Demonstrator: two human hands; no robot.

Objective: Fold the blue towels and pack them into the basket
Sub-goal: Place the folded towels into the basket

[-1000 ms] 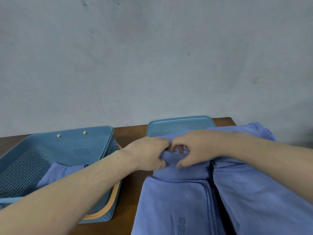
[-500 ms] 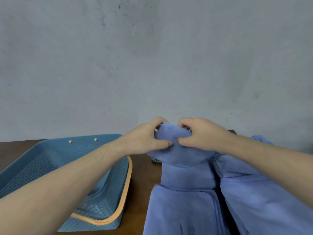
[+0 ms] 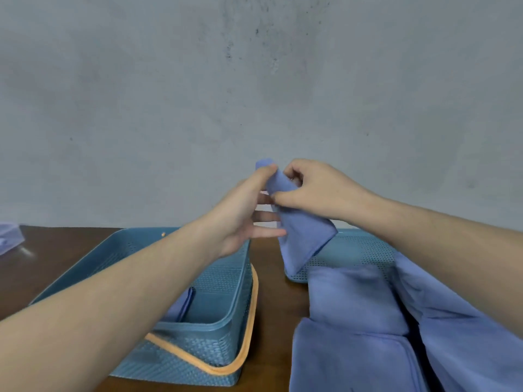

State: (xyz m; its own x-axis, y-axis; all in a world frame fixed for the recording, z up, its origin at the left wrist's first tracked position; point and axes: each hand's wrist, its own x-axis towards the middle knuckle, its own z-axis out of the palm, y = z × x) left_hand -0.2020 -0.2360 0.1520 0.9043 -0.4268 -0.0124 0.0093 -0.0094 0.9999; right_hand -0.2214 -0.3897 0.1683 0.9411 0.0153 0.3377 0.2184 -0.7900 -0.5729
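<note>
My left hand (image 3: 243, 210) and right hand (image 3: 314, 190) pinched a folded blue cloth towel (image 3: 300, 230), lifted higher than before; the perforated blue plastic basket (image 3: 226, 281) lay below-left; a flat blue perforated lid (image 3: 359, 250) behind.

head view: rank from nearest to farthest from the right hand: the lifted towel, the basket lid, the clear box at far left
1. lifted towel, gripped in the right hand
2. basket lid, just below the hand
3. clear box, at the table's far left edge

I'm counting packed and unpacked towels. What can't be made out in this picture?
- Basket contents: head view, the left forearm covers most of the floor; only one towel edge shows.
- Towel pile: cut off by the bottom and right edges, layers merge.
- Pale object: cut off at the left edge.
</note>
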